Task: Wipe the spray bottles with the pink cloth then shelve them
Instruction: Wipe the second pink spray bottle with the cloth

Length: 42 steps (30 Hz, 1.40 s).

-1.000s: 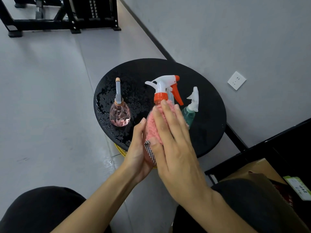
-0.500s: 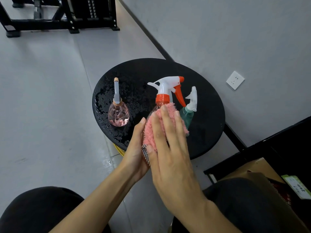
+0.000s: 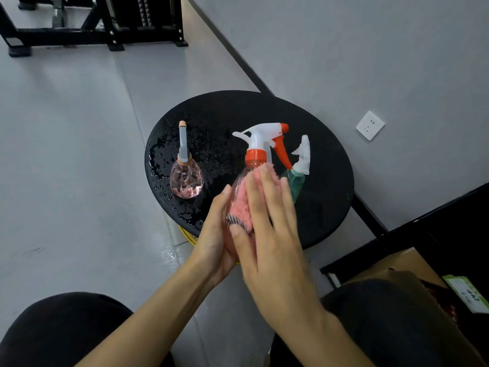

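Note:
My left hand cups the body of a clear pink spray bottle with a white and orange trigger head, holding it above the near edge of a round black table. My right hand lies flat with straight fingers on the pink cloth, pressing it against the bottle's side. A small round pink bottle with a grey nozzle stands on the wet left part of the table. A green bottle with a clear trigger stands just behind my right fingers.
Water drops cover the table's left side. A grey wall with a white socket runs along the right. A black shelf frame and a cardboard box sit at lower right. A black metal rack stands far back. My knees fill the bottom.
My right hand has slid the cloth down and back up along the bottle's side. The bottle has tilted slightly in my left hand. The other two bottles have not moved.

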Each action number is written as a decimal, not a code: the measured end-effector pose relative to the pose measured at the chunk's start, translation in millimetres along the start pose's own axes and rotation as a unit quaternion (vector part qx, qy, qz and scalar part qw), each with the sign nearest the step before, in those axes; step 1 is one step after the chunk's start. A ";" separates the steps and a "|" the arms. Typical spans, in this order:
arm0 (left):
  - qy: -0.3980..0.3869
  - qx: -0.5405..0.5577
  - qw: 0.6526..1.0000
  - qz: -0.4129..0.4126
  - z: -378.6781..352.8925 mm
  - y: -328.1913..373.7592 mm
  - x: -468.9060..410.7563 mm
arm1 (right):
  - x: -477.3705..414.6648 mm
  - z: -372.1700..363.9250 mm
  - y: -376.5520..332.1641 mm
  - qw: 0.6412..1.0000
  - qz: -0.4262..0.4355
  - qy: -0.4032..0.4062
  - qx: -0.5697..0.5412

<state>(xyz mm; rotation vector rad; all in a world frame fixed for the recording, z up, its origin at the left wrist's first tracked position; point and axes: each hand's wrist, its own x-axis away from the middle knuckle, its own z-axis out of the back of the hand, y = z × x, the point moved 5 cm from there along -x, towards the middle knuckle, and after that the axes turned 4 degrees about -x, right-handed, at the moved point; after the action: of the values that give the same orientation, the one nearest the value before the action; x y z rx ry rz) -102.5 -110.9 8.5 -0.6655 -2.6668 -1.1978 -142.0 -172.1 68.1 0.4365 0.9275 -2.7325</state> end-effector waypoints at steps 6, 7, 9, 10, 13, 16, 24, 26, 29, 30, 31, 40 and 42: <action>-0.007 -0.005 1.000 0.007 5.9 0.5 -4.4 | 1.8 30.3 11.0 0.988 0.028 0.074 -0.134; -0.005 -0.005 1.000 0.011 6.5 0.2 -4.9 | -5.0 38.4 13.0 0.985 0.019 0.081 -0.150; -0.005 -0.006 1.000 0.021 5.8 -0.7 -5.2 | -22.0 54.4 14.5 0.982 0.014 0.101 -0.162; -0.009 -0.007 1.000 0.023 4.3 -0.5 -4.6 | -31.2 61.9 13.8 0.981 0.018 0.118 -0.153; -0.020 -0.005 0.999 0.034 3.2 -1.6 -4.4 | -57.9 82.1 8.3 0.974 0.046 0.195 -0.105; -0.030 -0.029 0.998 0.047 1.9 -2.6 -2.6 | -80.4 94.4 -4.5 0.959 0.094 0.256 -0.081; -0.081 -0.036 0.995 0.036 -1.1 -4.9 2.2 | -95.2 36.5 -4.2 0.995 0.065 -0.072 0.026; -0.081 -0.036 0.996 0.026 -1.9 -3.1 3.2 | -86.2 28.9 5.4 0.985 0.078 -0.124 0.090; -0.094 -0.033 0.995 0.011 -3.2 -1.3 4.0 | -75.3 31.8 11.6 0.982 0.067 -0.118 0.128; -0.096 -0.037 0.995 0.008 -3.8 -0.7 4.7 | -72.1 30.6 12.1 0.982 0.064 -0.130 0.122; -0.097 -0.047 0.994 0.006 -4.5 -1.0 5.1 | -68.7 28.2 13.2 0.980 0.065 -0.148 0.117; -0.109 -0.093 0.990 0.013 -5.3 -5.9 5.0 | -92.3 40.9 37.5 0.984 0.006 -0.150 0.092; -0.116 -0.076 0.990 0.012 -5.3 -5.5 4.9 | -85.4 33.4 31.7 0.984 0.022 -0.156 0.079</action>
<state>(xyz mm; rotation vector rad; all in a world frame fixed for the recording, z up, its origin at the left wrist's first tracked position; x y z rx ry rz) -109.6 -116.4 9.9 -0.9115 -2.7608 -1.4078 -59.9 -207.7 105.4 0.0494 0.6169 -2.7357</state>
